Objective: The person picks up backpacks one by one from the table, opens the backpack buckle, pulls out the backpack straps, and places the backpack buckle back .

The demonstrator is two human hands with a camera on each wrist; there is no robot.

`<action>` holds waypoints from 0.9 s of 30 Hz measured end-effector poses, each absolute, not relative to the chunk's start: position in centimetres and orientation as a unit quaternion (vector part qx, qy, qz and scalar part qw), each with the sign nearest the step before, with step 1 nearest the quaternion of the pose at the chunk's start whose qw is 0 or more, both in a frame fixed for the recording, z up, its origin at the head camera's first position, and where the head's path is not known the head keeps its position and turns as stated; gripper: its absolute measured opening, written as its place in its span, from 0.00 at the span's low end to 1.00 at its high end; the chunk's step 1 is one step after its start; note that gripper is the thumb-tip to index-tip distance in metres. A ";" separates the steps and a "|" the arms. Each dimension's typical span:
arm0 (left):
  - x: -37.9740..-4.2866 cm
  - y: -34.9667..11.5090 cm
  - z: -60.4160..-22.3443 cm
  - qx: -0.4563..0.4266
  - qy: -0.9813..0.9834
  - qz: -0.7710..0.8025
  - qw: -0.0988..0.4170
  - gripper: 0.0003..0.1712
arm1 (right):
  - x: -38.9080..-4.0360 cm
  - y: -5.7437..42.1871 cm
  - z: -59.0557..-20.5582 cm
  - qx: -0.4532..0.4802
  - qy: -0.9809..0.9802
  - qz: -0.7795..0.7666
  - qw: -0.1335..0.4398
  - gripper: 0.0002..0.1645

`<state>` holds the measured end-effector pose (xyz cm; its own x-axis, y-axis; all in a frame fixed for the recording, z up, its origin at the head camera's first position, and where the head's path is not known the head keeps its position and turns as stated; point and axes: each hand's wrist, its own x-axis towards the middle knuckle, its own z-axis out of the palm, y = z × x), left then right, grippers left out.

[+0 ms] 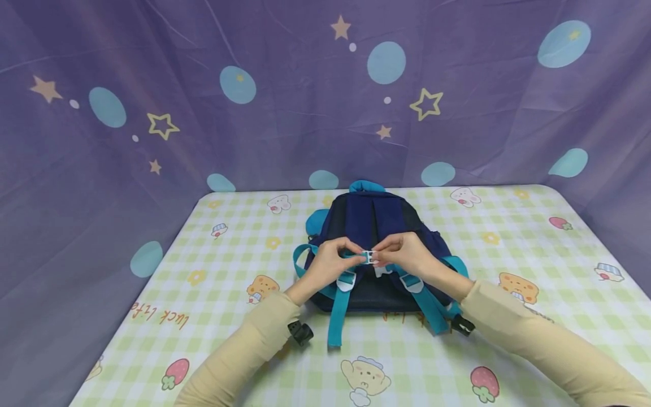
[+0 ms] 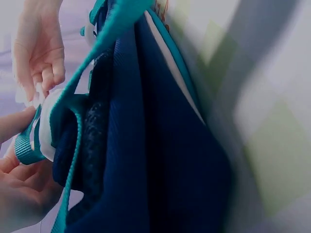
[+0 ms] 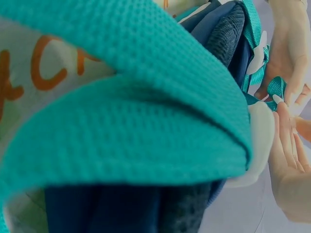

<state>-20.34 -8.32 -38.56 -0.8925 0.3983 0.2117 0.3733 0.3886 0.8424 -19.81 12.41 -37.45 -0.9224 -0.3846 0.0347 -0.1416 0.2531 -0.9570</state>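
Note:
A dark blue backpack lies on the table with its shoulder straps facing up. Over its middle, a white plastic buckle on narrow teal webbing is held between the two hands. The left hand pinches the buckle's left end and its webbing between thumb and fingers. From the other side, the right hand pinches the right end, thumb and fingertips close to the left hand's. White strap adjusters with hanging teal straps sit below the hands. In the right wrist view, a blurred teal strap covers much of the picture.
Black buckle parts lie on the tablecloth at the backpack's lower sides, one by the left sleeve and one by the right. The checked tablecloth covers the table. A purple patterned curtain hangs behind it.

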 end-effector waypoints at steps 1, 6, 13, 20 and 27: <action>-20.4 -8.3 -38.5 0.227 0.835 0.500 0.020 0.05 | -19.8 12.4 -37.5 -0.170 0.786 -0.586 0.101 0.10; -20.4 -8.4 -38.4 0.223 0.842 0.489 0.045 0.06 | -19.8 12.4 -37.6 -0.185 0.790 -0.578 0.089 0.09; -20.2 -8.4 -38.3 0.258 0.826 0.501 0.027 0.03 | -19.5 12.4 -37.6 -0.166 0.803 -0.570 0.060 0.09; -20.1 -8.5 -38.6 0.280 0.810 0.514 0.019 0.03 | -19.4 12.5 -37.8 -0.154 0.809 -0.566 0.041 0.09; -19.6 -8.3 -38.7 0.309 0.815 0.490 -0.014 0.03 | -19.1 12.5 -38.3 -0.132 0.810 -0.571 0.031 0.09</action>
